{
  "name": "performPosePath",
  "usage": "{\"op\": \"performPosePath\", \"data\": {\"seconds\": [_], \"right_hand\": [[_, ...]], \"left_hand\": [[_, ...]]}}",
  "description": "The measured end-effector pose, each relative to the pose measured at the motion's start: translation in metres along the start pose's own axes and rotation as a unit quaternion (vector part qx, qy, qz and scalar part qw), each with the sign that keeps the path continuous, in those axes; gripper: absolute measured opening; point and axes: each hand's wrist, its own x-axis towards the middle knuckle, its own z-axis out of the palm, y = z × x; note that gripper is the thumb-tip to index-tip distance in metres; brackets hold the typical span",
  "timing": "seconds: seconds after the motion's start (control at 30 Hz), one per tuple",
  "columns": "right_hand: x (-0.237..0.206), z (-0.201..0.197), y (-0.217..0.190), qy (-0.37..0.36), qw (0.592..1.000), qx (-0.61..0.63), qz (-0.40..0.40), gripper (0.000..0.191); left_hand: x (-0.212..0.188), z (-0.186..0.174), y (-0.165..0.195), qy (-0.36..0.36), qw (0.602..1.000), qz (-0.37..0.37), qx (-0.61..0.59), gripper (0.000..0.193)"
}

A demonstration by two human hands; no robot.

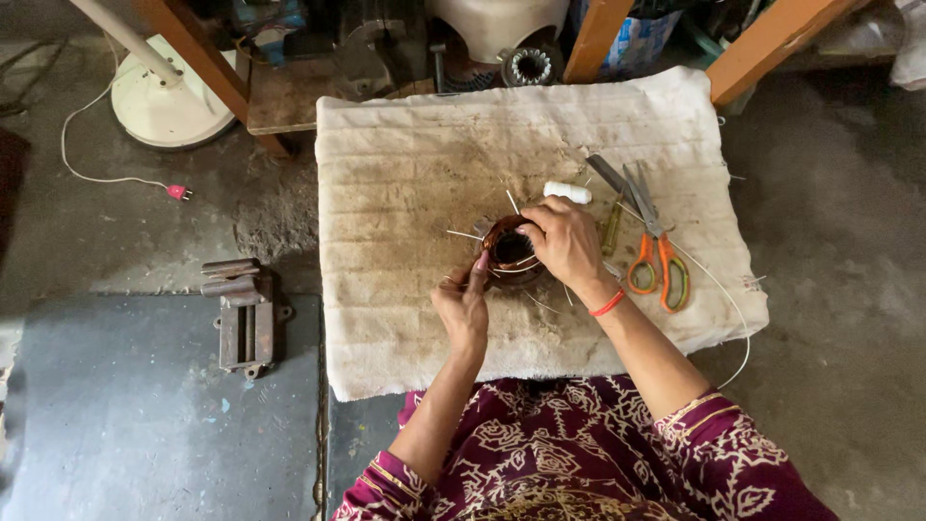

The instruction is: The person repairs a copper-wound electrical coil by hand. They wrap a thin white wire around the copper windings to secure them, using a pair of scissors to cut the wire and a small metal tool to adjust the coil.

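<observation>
A round copper-wound coil ring (505,247) with a dark hole in its middle lies on a dirty cream cloth pad (405,174), thin white strips sticking out around it. My left hand (463,307) touches its near left side with pinched fingers. My right hand (567,241), a red band on the wrist, grips the ring's right rim from above. A small white thread spool (567,192) lies just behind the ring.
Orange-handled scissors (654,246), a yellow-handled tool (612,228) and a thin white wire (725,299) lie right of my hands. A metal vise (245,316) sits on the floor at left. A fan base (166,96), wooden legs (207,60) and motor parts (530,66) crowd the back.
</observation>
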Motion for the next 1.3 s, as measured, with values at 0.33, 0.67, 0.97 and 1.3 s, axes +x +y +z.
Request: {"op": "performPosePath", "data": {"seconds": [0.33, 0.67, 0.97, 1.3], "right_hand": [[-0.002, 0.013, 0.006, 0.044, 0.998, 0.037, -0.041, 0.007], [0.006, -0.006, -0.007, -0.021, 0.999, 0.014, -0.022, 0.027], [0.032, -0.003, -0.001, -0.129, 0.966, -0.036, -0.221, 0.043], [0.029, 0.004, 0.014, -0.159, 0.953, -0.012, -0.257, 0.038]], "left_hand": [[0.014, 0.0, 0.001, -0.017, 0.996, 0.044, 0.079, 0.013], [0.005, 0.006, 0.036, -0.003, 0.985, 0.048, 0.166, 0.019], [0.002, 0.015, 0.041, 0.005, 0.917, 0.193, 0.349, 0.02], [0.013, 0.015, 0.028, -0.018, 0.851, 0.304, 0.428, 0.014]]}}
